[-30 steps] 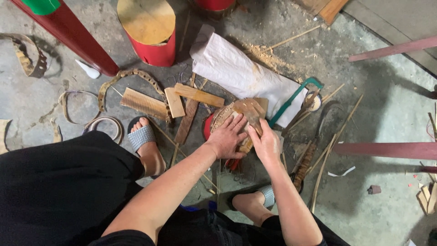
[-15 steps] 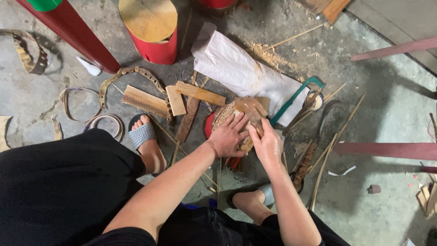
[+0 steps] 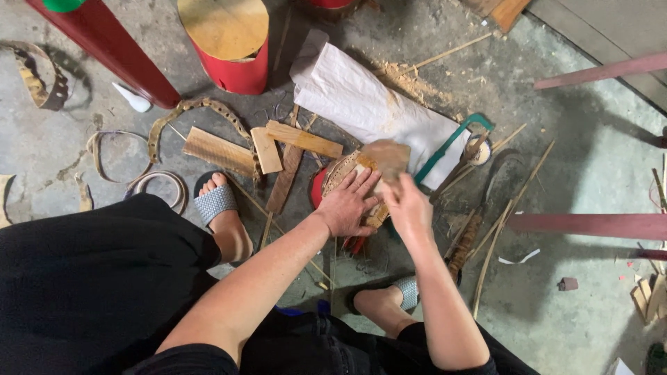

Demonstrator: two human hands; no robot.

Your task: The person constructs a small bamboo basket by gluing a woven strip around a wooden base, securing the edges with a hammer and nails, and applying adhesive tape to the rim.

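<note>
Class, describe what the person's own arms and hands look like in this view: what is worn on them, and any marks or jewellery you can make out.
Both forearms are bare, with no sleeves in view. The left hand and right hand wear no gloves; no rings, watch or bracelets show. The right hand is slightly blurred, so fine detail there cannot be told.

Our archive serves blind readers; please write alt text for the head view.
Seen from above, a seated person's left hand presses a round woven piece on the floor while the right hand lifts a blurred brown piece; wood offcuts lie nearby.
</note>
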